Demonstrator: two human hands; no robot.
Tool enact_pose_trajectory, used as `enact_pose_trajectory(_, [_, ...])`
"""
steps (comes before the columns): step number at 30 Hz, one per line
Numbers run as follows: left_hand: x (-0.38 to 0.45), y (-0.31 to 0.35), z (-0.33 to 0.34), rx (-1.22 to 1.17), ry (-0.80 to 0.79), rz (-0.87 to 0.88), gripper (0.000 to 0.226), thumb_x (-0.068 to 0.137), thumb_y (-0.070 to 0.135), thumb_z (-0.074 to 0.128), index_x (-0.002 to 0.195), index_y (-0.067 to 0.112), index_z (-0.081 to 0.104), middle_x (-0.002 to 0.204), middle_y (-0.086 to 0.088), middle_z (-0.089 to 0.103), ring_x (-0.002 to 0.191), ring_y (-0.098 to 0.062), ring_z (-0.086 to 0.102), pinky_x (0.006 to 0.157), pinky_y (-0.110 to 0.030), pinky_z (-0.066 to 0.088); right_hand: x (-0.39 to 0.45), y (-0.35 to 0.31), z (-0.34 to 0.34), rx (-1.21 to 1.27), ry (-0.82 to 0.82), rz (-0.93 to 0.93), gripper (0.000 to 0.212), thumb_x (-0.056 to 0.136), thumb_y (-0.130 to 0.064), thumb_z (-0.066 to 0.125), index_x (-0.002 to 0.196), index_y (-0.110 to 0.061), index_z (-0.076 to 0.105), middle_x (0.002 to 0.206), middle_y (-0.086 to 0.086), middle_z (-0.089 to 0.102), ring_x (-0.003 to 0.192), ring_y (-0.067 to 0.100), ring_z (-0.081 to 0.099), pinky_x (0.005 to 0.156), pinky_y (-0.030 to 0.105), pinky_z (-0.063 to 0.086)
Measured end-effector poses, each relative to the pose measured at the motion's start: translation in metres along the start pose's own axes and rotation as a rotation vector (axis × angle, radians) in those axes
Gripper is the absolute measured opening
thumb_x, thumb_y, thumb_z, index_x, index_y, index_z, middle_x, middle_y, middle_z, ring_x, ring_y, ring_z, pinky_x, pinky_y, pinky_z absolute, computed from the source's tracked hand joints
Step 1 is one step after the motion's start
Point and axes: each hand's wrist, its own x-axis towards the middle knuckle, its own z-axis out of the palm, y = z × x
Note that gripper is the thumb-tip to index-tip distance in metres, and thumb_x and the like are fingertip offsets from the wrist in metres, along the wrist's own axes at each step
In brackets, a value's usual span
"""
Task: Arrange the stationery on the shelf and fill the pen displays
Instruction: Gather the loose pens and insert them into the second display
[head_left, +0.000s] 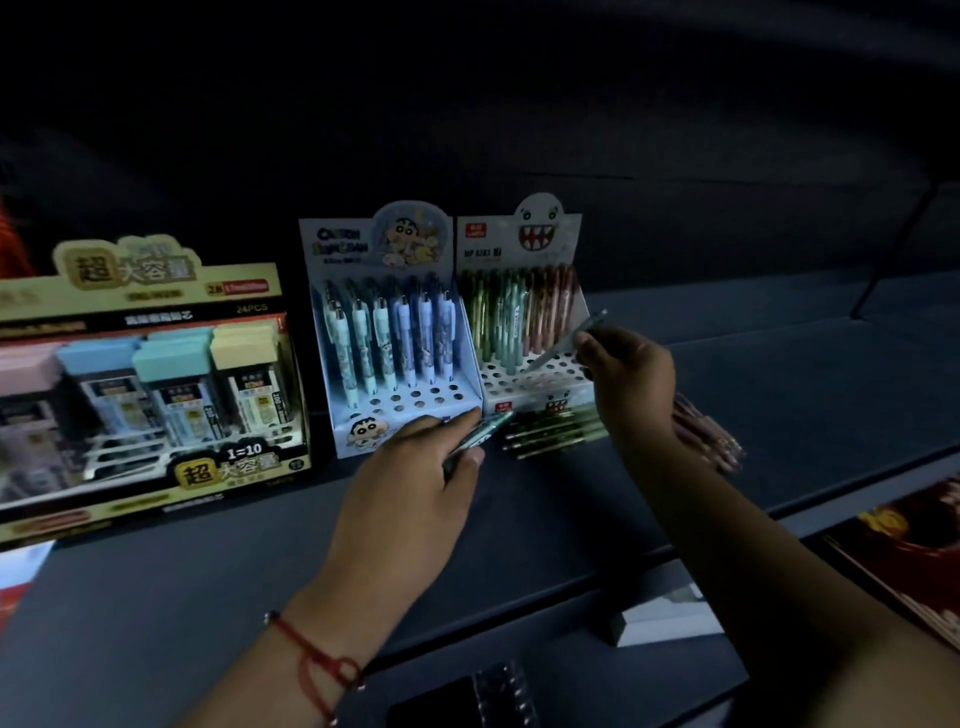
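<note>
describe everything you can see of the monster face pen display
The monster face pen display is a white cardboard stand, upright on the dark shelf, flush against the cartoon pen display on its left. Its backboard has a toothy grinning face cut out on top. A stepped tray of round holes holds green, teal and pink pens at the back; most front holes are empty. The right hand tips a pen toward those holes. Loose green pens lie against its base.

Two bare forearms in view, no sleeves showing on either one. On the left wrist there's a thin red string bracelet (311, 656), looped round with a loose strand trailing and a small dark bead at its upper end. The left hand (410, 486) and right hand (631, 382) wear no rings or gloves.
</note>
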Motion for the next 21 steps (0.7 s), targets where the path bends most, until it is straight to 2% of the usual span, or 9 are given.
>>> enact_pose_trajectory(3, [0.0, -0.001, 0.001, 0.008, -0.004, 0.007, 0.042, 0.099, 0.041, 0.049, 0.14, 0.042, 0.048, 0.119, 0.02, 0.056, 0.094, 0.001, 0.052, 0.076, -0.016, 0.04, -0.004, 0.001, 0.006, -0.111, -0.051, -0.061, 0.018, 0.094, -0.026, 0.066, 0.105, -0.015, 0.076, 0.088, -0.005, 0.074, 0.071, -0.002, 0.063, 0.066, 0.02, 0.049])
enact_pose_trajectory(6, [-0.001, -0.002, 0.002, -0.011, -0.013, 0.017, 0.042, 0.099, 0.04, 0.05, 0.14, 0.042, 0.048, 0.121, 0.018, 0.058, 0.085, -0.001, 0.049, 0.072, -0.011, 0.035, -0.003, -0.005, 0.013, -0.221, -0.095, -0.112, 0.016, 0.096, -0.027, 0.064, 0.092, -0.016, 0.075, 0.077, -0.003, 0.071, 0.063, 0.009, 0.061, 0.056, 0.026, 0.046])
enact_pose_trajectory(9, [0.0, -0.005, 0.0, -0.028, -0.015, 0.0, 0.041, 0.098, 0.041, 0.05, 0.14, 0.043, 0.048, 0.117, 0.016, 0.059, 0.088, -0.008, 0.054, 0.067, -0.011, 0.033, 0.007, -0.013, 0.015, -0.329, -0.127, -0.102, 0.026, 0.098, -0.027, 0.06, 0.073, -0.022, 0.066, 0.062, -0.008, 0.06, 0.054, 0.005, 0.051, 0.05, 0.02, 0.038])
enact_pose_trajectory(12, [0.001, -0.006, -0.002, -0.036, -0.018, -0.009, 0.041, 0.098, 0.042, 0.05, 0.139, 0.044, 0.047, 0.117, 0.02, 0.057, 0.084, 0.0, 0.051, 0.066, -0.009, 0.035, 0.019, -0.018, 0.02, -0.387, -0.131, -0.085, 0.039, 0.099, -0.025, 0.058, 0.06, -0.019, 0.055, 0.055, -0.004, 0.052, 0.048, 0.008, 0.042, 0.044, 0.021, 0.033])
enact_pose_trajectory(14, [0.001, -0.005, -0.002, -0.046, -0.009, -0.013, 0.04, 0.099, 0.041, 0.05, 0.139, 0.043, 0.048, 0.118, 0.022, 0.056, 0.09, 0.003, 0.05, 0.069, -0.008, 0.035, 0.026, -0.021, 0.024, -0.409, -0.135, -0.041, 0.037, 0.099, -0.023, 0.055, 0.062, -0.018, 0.057, 0.056, -0.003, 0.054, 0.047, 0.009, 0.042, 0.04, 0.016, 0.032])
enact_pose_trajectory(19, [0.002, -0.004, -0.001, -0.072, 0.0, -0.028, 0.04, 0.098, 0.039, 0.051, 0.139, 0.038, 0.051, 0.123, 0.015, 0.06, 0.105, -0.003, 0.055, 0.084, -0.019, 0.043, 0.035, -0.025, 0.038, -0.503, -0.176, -0.057, 0.035, 0.097, -0.027, 0.054, 0.064, -0.017, 0.062, 0.062, -0.001, 0.062, 0.053, 0.011, 0.055, 0.046, 0.023, 0.035])
enact_pose_trajectory(21, [0.002, -0.004, -0.002, -0.072, -0.004, -0.03, 0.041, 0.098, 0.038, 0.051, 0.139, 0.037, 0.051, 0.126, 0.015, 0.059, 0.11, -0.003, 0.054, 0.092, -0.021, 0.044, 0.038, -0.02, 0.043, -0.532, -0.188, -0.067, 0.029, 0.096, -0.029, 0.056, 0.071, -0.015, 0.065, 0.069, 0.003, 0.065, 0.059, 0.016, 0.06, 0.049, 0.024, 0.037])
